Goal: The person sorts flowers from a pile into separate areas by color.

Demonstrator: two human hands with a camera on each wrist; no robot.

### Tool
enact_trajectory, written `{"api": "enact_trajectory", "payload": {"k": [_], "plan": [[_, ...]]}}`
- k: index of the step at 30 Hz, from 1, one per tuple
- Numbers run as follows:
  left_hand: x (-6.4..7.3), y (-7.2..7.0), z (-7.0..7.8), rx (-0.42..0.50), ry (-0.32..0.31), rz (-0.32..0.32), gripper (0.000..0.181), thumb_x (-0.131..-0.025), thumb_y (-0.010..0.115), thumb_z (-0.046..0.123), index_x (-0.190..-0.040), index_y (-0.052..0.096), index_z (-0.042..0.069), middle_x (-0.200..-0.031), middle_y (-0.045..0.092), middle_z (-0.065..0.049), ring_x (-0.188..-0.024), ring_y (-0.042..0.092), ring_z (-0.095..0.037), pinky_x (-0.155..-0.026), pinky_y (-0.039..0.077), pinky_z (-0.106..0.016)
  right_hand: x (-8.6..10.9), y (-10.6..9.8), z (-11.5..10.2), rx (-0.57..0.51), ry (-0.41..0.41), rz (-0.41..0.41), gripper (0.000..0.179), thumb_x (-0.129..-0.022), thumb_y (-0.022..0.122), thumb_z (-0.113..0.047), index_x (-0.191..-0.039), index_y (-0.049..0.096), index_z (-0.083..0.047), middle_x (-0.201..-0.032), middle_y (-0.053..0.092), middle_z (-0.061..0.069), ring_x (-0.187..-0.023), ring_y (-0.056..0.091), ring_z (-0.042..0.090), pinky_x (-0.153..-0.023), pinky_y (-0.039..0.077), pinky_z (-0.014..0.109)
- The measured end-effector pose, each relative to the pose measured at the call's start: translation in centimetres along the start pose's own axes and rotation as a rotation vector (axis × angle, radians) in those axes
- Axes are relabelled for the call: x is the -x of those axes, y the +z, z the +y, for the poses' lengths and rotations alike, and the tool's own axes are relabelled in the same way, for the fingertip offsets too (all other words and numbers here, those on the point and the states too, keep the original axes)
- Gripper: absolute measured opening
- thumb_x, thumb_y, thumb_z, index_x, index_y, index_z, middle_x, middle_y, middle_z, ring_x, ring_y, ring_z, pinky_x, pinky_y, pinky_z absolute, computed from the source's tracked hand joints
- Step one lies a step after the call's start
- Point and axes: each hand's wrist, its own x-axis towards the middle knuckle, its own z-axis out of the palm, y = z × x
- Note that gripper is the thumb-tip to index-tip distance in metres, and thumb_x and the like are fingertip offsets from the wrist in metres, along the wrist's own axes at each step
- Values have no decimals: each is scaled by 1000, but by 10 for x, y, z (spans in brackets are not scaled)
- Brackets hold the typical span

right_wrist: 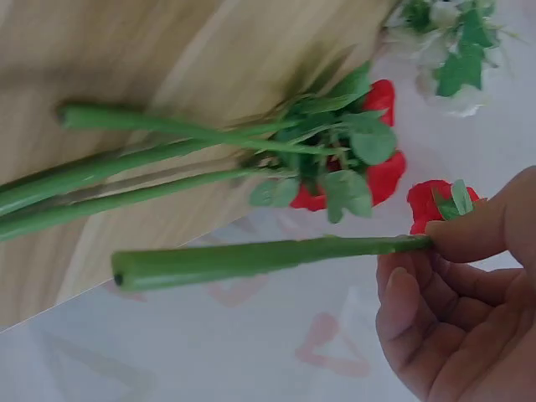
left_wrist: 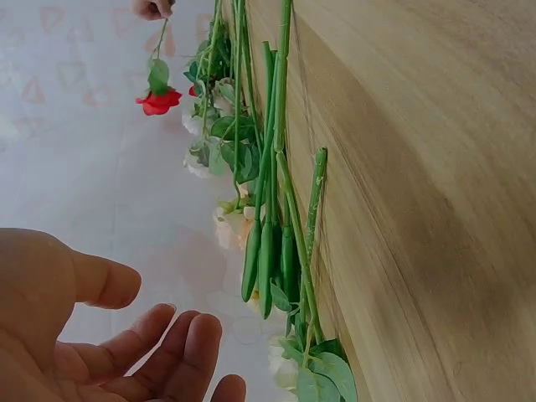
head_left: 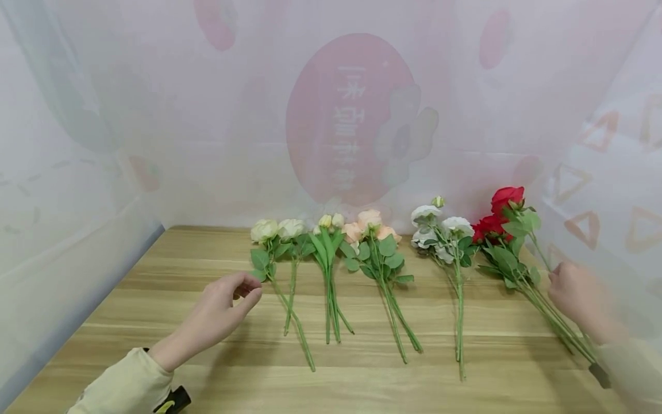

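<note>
My right hand (head_left: 581,299) pinches the green stem (right_wrist: 251,261) of a red rose (head_left: 508,198) between thumb and fingers. This rose is raised above the table, its bloom at the far end. Beneath it, more red roses (head_left: 488,229) lie at the right of the table, leaves and stems spread toward the front. My left hand (head_left: 222,307) hovers over the left side, fingers loosely bent and nothing in them. Closest to it are pale cream flowers (head_left: 265,231) with long stems, whose leaves lie just past the fingertips.
Across the wooden table (head_left: 362,391), yellow-white tulips (head_left: 324,221), peach roses (head_left: 370,221) and white flowers (head_left: 457,227) lie in bunches, blooms toward the back. A printed pale cloth (head_left: 233,144) hangs behind and at both sides.
</note>
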Motion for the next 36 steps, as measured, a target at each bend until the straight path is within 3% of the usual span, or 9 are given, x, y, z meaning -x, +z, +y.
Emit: {"api": "enact_trajectory", "payload": {"k": [5, 8, 10, 16, 18, 23, 29, 34, 36], "plan": [[0, 0, 1, 0, -2, -5, 5, -97, 63, 12, -100, 67, 11, -91, 64, 5, -86, 60, -13, -79, 50, -45, 6, 5, 8, 168, -151, 36, 27, -83, 48, 2, -58, 45, -8, -50, 37, -1, -41, 33, 16, -37, 29, 34], [0, 0, 1, 2, -5, -14, 4, -97, 63, 11, -98, 67, 11, -93, 64, 4, -87, 60, -13, -78, 50, -44, 6, 13, 11, 238, -257, 98, 30, -76, 50, 1, -53, 39, -15, -47, 31, -4, -40, 28, 13, -37, 25, 32], [1, 0, 0, 0, -5, -20, 4, -97, 63, 11, -97, 67, 12, -93, 64, 3, -87, 60, -13, -78, 51, -44, 7, 19, 13, 245, -274, 88, 31, -71, 51, 2, -52, 36, -17, -47, 29, -5, -41, 26, 12, -38, 24, 31], [2, 0, -1, -4, 7, -19, 5, -97, 63, 12, -97, 69, 12, -93, 64, 4, -86, 60, -12, -77, 51, -41, 13, 28, 13, 161, -71, -259, 19, -66, 57, 0, -59, 45, -13, -55, 44, 0, -47, 40, 17, -42, 37, 37], [3, -1, -1, -7, 7, -18, 6, -97, 63, 12, -97, 69, 12, -93, 64, 4, -86, 60, -12, -77, 51, -40, 14, 28, 11, 164, -26, -323, 15, -67, 58, -1, -63, 49, -11, -59, 50, 3, -51, 47, 21, -43, 41, 43], [4, -2, -2, -16, -5, -25, 7, -97, 63, 13, -98, 70, 12, -94, 64, 3, -86, 59, -12, -76, 51, -39, 12, 30, 10, 197, -7, -340, 11, -73, 58, -4, -68, 50, -10, -66, 55, 8, -58, 54, 27, -46, 43, 55], [5, -3, -4, -13, -10, -35, 7, -98, 63, 13, -99, 70, 12, -94, 64, 3, -86, 59, -12, -76, 51, -39, 13, 32, 13, 189, -9, -307, 15, -79, 62, -9, -68, 52, -8, -68, 58, 12, -60, 59, 36, -49, 45, 59], [5, -3, -6, -11, -10, -38, 7, -97, 63, 12, -99, 70, 10, -96, 64, 1, -87, 60, -13, -77, 51, -41, 17, 26, 9, 130, 43, -289, 28, -89, 61, -18, -65, 48, -10, -61, 50, 6, -54, 51, 25, -47, 44, 49], [5, -2, -7, -21, -8, -35, 7, -97, 63, 12, -99, 69, 11, -98, 64, 1, -87, 60, -13, -77, 51, -42, 19, 24, 0, 108, 48, -245, 35, -93, 59, -22, -63, 44, -12, -57, 44, 3, -50, 45, 21, -43, 39, 42]]}}
